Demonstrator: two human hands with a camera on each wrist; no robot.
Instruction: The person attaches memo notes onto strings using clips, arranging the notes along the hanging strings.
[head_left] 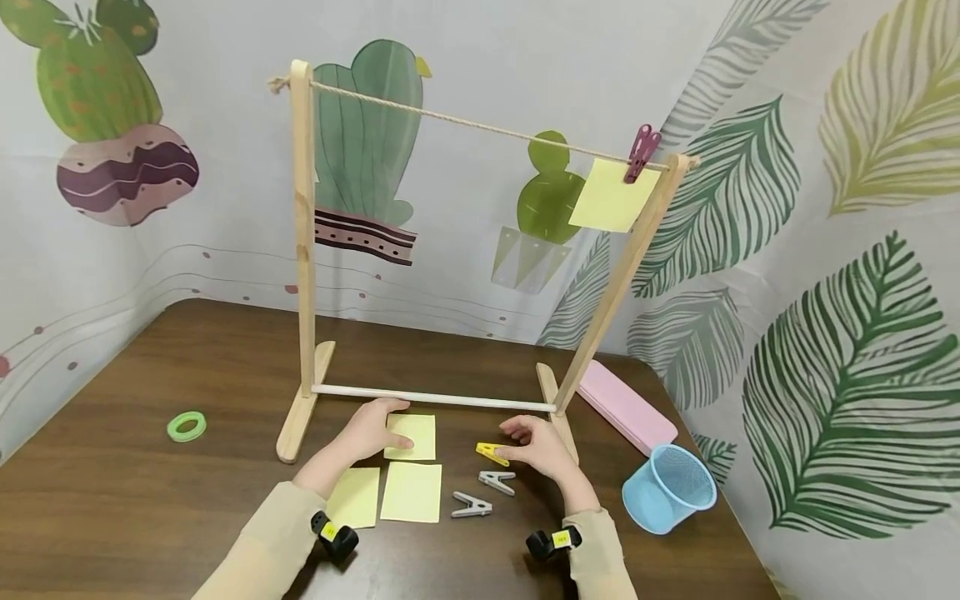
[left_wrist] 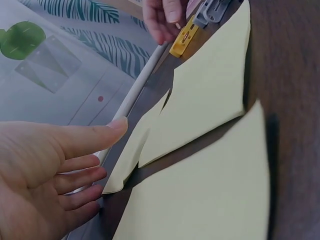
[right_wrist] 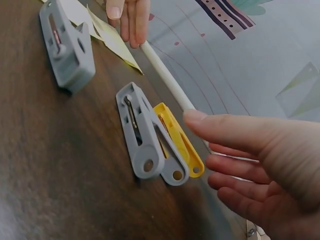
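Observation:
My left hand (head_left: 371, 432) reaches over the far yellow paper square (head_left: 422, 435), thumb and fingers apart around its left side. In the left wrist view that hand (left_wrist: 55, 170) has loosely extended fingers with nothing between them. Two more paper squares (head_left: 412, 493) (head_left: 356, 498) lie nearer on the table. My right hand (head_left: 543, 452) is beside the yellow clothespin (head_left: 491, 453), thumb near it; the right wrist view shows a gap between the thumb and the yellow clothespin (right_wrist: 175, 135). Two grey clothespins (head_left: 497, 481) (head_left: 471, 505) lie just in front.
Behind my hands stands a wooden frame (head_left: 303, 233) with a rope (head_left: 465, 123) and a white bottom bar (head_left: 435, 399). A purple clothespin (head_left: 641, 156) holds a yellow paper (head_left: 606, 200) on the rope. Around it are a green ring (head_left: 174, 427), a pink case (head_left: 626, 407) and a blue mesh cup (head_left: 651, 498).

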